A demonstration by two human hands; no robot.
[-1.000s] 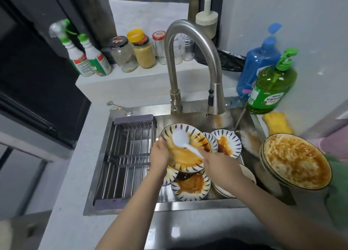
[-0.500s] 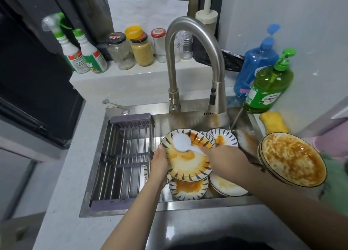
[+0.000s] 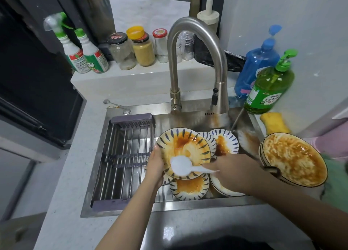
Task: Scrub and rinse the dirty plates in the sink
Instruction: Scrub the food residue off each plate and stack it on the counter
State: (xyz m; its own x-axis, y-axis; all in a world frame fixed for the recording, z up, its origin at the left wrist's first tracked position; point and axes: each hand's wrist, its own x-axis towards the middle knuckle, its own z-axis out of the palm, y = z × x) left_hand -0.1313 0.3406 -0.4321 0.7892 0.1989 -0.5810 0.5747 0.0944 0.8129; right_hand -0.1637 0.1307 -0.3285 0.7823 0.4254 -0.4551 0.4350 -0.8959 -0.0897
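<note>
Downward across the sauce-smeared blue-striped ceramic plate [image 3: 185, 146] slides the white plastic brush [image 3: 180, 164], pinched in the right hand [image 3: 232, 171]. Left hand [image 3: 155, 166] grips its rim. Slippery, breakable; hold the rim firmly.

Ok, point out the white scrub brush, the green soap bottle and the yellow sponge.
white scrub brush [image 3: 180, 164]: head view, on its round white head against the held plate.
green soap bottle [image 3: 271, 88]: head view, on the green body above the label.
yellow sponge [image 3: 274, 122]: head view, on its top face.
</note>
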